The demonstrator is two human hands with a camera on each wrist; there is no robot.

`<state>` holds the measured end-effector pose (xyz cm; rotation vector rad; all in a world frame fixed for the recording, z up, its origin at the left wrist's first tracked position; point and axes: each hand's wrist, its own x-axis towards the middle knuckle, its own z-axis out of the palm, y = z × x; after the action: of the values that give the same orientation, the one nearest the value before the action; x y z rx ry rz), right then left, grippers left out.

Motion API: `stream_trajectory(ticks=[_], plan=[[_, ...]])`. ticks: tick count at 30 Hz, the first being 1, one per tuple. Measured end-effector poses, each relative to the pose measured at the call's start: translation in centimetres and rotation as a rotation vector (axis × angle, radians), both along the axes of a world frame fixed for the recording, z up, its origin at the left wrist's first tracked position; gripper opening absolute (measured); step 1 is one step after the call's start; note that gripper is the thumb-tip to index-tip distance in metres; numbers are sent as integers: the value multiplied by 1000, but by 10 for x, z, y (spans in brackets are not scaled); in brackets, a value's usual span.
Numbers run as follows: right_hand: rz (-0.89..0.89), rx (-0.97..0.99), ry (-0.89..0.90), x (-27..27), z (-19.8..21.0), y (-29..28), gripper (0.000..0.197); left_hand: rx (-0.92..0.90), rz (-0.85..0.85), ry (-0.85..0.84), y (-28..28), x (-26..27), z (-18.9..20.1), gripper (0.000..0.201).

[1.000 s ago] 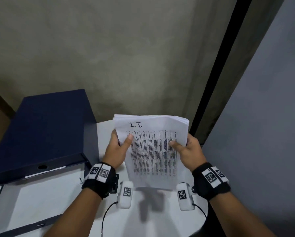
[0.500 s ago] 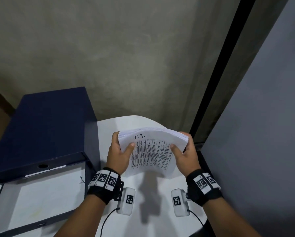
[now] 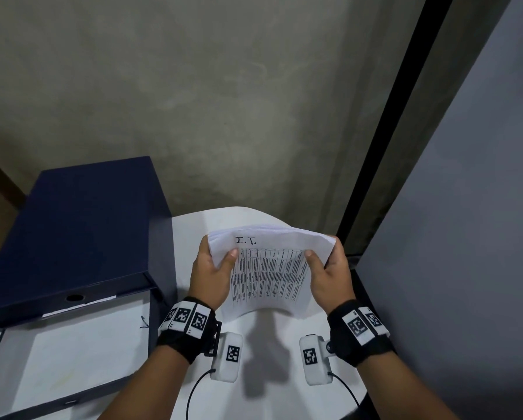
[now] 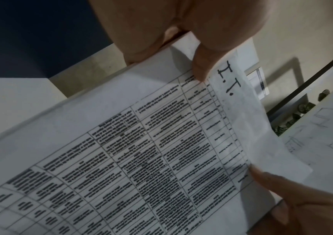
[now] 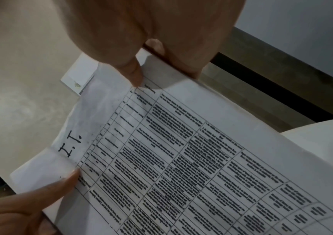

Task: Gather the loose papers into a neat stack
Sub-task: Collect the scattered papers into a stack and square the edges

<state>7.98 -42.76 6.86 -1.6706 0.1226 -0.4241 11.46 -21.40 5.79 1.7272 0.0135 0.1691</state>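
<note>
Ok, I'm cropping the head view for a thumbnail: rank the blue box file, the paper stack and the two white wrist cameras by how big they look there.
1. Blue box file, largest.
2. Paper stack, held by left hand and right hand.
3. Left wrist camera and right wrist camera: alike, unranked.

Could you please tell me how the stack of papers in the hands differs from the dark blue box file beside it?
The stack of papers is white, printed with a table and marked "I.T."; the box file is plain dark blue. The papers are held above the white table, gripped by the left hand and right hand; the file rests untouched. The papers bow; the file is rigid and bigger.
</note>
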Motion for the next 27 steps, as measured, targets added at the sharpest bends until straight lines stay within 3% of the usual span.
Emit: stream_trajectory(ticks=[5,11,14,20,21,24,27], plan=[[31,60,-19,-4,6,-3,31,-102,-22,-34,2,-7,9,33],[-120,106,-71,3,18,3,19,-161,88,-139,-5,-2,28,22],[-180,91,-57,9,21,8,8,-144,152,-109,-10,3,31,5],[-176,74,-59,13,20,5,7,-157,166,-111,-12,6,32,5],[-146,93,-63,12,18,3,5,-170,152,-117,-11,5,32,8],[-4,105,-66,4,6,-9,38,-208,37,-114,0,1,20,40],[114,79,-17,-10,-16,-18,58,-264,-127,24,10,-10,0,65]])
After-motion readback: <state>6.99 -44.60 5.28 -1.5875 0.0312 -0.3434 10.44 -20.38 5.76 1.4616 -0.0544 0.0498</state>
